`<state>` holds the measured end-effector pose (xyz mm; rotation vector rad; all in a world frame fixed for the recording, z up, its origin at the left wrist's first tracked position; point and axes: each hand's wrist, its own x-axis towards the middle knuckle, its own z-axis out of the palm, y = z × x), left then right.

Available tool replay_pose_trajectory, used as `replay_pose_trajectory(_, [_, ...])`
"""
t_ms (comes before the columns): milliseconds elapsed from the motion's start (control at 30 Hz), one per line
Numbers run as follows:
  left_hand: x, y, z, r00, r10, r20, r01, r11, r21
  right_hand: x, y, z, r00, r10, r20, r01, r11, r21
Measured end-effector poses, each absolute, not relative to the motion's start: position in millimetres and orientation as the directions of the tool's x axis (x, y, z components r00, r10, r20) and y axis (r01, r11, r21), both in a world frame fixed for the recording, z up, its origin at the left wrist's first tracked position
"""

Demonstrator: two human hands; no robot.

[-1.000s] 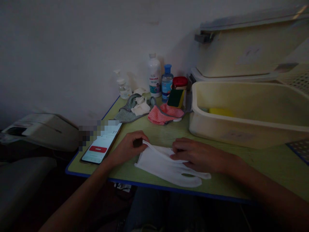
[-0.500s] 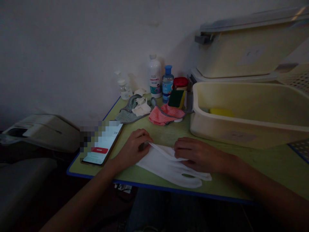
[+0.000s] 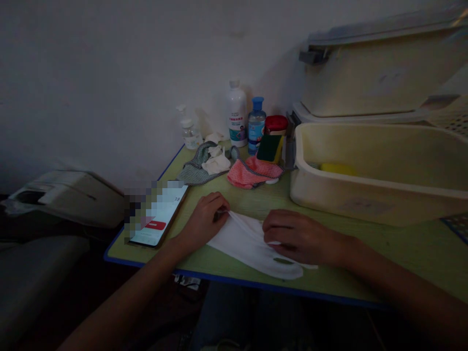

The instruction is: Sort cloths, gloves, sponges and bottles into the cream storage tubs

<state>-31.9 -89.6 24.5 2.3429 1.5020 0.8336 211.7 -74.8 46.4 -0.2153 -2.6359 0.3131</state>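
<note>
A white glove lies slantwise on the green tabletop near its front edge, its finger ends pointing to the lower right. My left hand pinches the upper left corner of the glove, at the cuff side. Over the finger part, my right hand is closed on the fabric, with a bit of white showing between its fingers. Some of the glove's fingers are hidden under that hand.
Left of my hands lies a phone. Behind are a grey cloth, a pink cloth, a sponge, a white bottle and a blue bottle. A cream bin stands at right, holding something yellow.
My right hand has shifted its grip slightly over the glove's fingers, and more of them are covered. The left hand still holds the cuff corner. The whole view has shifted slightly.
</note>
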Motion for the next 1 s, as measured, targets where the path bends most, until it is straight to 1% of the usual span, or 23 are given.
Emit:
replay_pose_trajectory(67, [-32, -89, 24, 0.285, 0.903, 0.321, 0.754, -0.418, 0.507, 211, -74, 46, -0.902, 0.177, 0.395, 0.07, 0.96, -0.271])
replay_pose_trajectory(133, [-33, -89, 24, 0.286, 0.911, 0.297, 0.748, -0.406, 0.525, 210, -73, 46, -0.917, 0.181, 0.354, 0.072, 0.951, -0.3])
replay_pose_trajectory(233, [-34, -88, 26, 0.315, 0.912, 0.262, 0.717, -0.409, 0.565, 211, -74, 47, -0.915, 0.209, 0.345, 0.084, 0.936, -0.343])
replay_pose_trajectory(367, [-35, -87, 27, 0.28, 0.913, 0.298, 0.679, -0.407, 0.611, 211, -76, 50, -0.936, 0.235, 0.262, 0.111, 0.902, -0.416])
replay_pose_trajectory(467, [-33, -88, 27, 0.265, 0.917, 0.297, 0.665, -0.397, 0.633, 211, -75, 53, -0.949, 0.238, 0.207, 0.113, 0.87, -0.48])
replay_pose_trajectory(533, [-32, -89, 28, 0.259, 0.921, 0.291, 0.672, -0.388, 0.631, 210, -74, 54, -0.939, 0.278, 0.202, 0.139, 0.845, -0.516])
replay_pose_trajectory(600, [-31, -90, 30, 0.257, 0.92, 0.296, 0.689, -0.389, 0.611, 209, -73, 51, -0.907, 0.362, 0.217, 0.202, 0.824, -0.53])
replay_pose_trajectory(667, [-31, -90, 30, 0.261, 0.917, 0.3, 0.704, -0.394, 0.591, 206, -72, 46, -0.861, 0.449, 0.238, 0.278, 0.809, -0.518])
replay_pose_trajectory(733, [-31, -90, 30, 0.248, 0.921, 0.301, 0.717, -0.383, 0.582, 204, -72, 41, -0.841, 0.483, 0.242, 0.321, 0.807, -0.497])
replay_pose_trajectory(867, [-32, -89, 28, 0.131, 0.949, 0.288, 0.735, -0.288, 0.614, 201, -75, 39, -0.877, 0.446, 0.178, 0.333, 0.832, -0.444])
replay_pose_trajectory(1000, [-34, -86, 26, 0.045, 0.973, 0.228, 0.732, -0.187, 0.656, 199, -75, 42, -0.897, 0.398, 0.193, 0.33, 0.893, -0.306])
